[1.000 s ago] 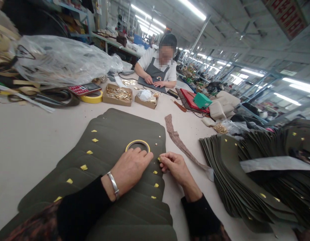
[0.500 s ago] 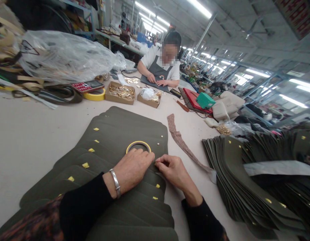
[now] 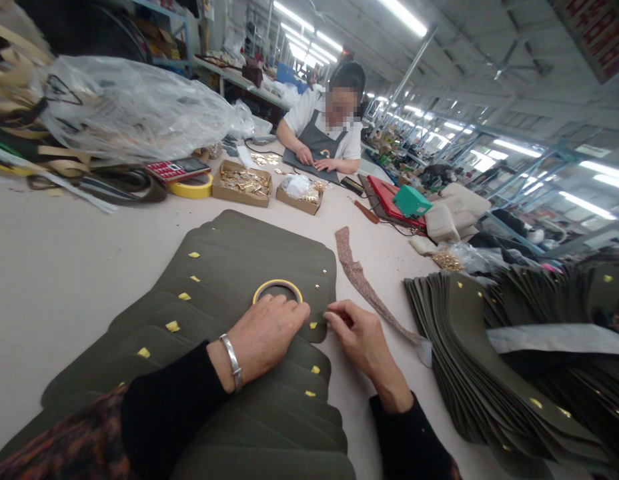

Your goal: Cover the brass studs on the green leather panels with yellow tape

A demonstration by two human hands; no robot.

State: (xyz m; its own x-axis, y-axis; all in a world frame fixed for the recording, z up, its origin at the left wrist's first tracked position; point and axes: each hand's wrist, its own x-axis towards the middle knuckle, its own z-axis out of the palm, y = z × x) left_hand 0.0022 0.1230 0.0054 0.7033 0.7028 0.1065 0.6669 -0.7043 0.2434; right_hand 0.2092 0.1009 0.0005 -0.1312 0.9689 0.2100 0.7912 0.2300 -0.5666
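Observation:
A roll of yellow tape (image 3: 278,284) stands over the fanned stack of dark green panels (image 3: 229,250), with its lower part hidden behind my left hand (image 3: 274,327). My left hand is closed on the roll, its fingers pointing right. Small yellow tape pieces (image 3: 173,326) dot both sides of the panels. One yellow piece (image 3: 313,325) lies near the right edge of the top panel, between my hands. Just right of that edge is my right hand (image 3: 358,333), thumb and index tips slightly apart, with nothing visible between them. Two small metal studs (image 3: 317,287) sit above that piece.
A brown fabric strip (image 3: 357,273) lies to the right, before another stack of dark panels (image 3: 454,347). Small boxes of gold metal parts (image 3: 244,181) and a second tape roll (image 3: 191,187) stand farther back. Across the table a person (image 3: 327,127) works with both hands.
My right hand has drawn back slightly to the right from the panel. A yellow tape piece now shows on the panel where its fingertips were. My left hand stays on the roll.

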